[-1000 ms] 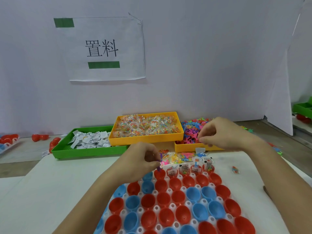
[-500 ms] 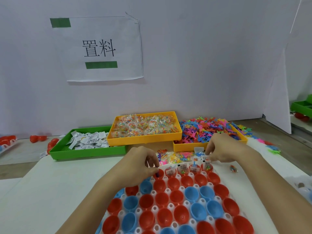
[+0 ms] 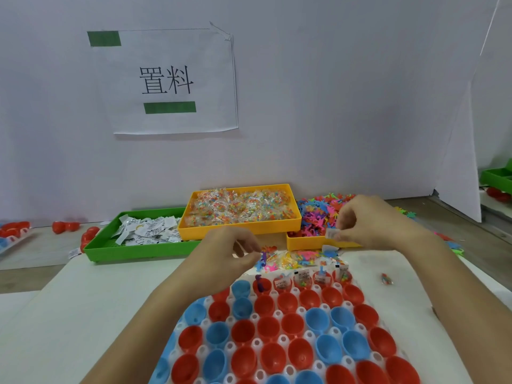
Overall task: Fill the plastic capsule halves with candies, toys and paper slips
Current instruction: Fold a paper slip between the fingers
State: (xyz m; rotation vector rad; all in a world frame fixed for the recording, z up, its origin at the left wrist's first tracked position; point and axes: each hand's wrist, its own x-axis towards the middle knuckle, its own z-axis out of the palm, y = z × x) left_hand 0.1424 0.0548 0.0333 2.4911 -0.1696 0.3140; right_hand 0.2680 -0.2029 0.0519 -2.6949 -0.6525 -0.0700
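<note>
The red and blue plastic capsule halves point(image 3: 279, 328) are sitting open side up in a white perforated holding tray point(image 3: 282, 338) on the pale surface point(image 3: 83, 314), below both hands. The far row is carrying fillings: one red half is holding a small purple plastic toy point(image 3: 260, 282), and the red halves to its right are showing white paper slips and candy packets point(image 3: 303, 278). The right hand point(image 3: 371, 223) is hovering above that far row with its fingers curled, the grip pinching a small white paper slip point(image 3: 331, 234) between thumb and forefinger. The left hand point(image 3: 224, 259) is hanging just over the tray's far left corner, fingers loosely curled; a bit of purple is showing at its fingertips, but whether the grip is closing on it cannot be told. Between the two hands, a loose heap of candy packets and coloured toys point(image 3: 293, 259) is lying on the surface just beyond the tray. Behind the hands, a yellow plastic bin of clear-wrapped candies point(image 3: 239, 209) is standing beside a green plastic bin of folded paper slips point(image 3: 144, 231), and a second yellow bin heaped with bright plastic toy figures point(image 3: 318, 217) is lying under the right hand. Farther back, a white sheet with printed characters and green bars point(image 3: 169, 81) is hanging on the white wall.
</note>
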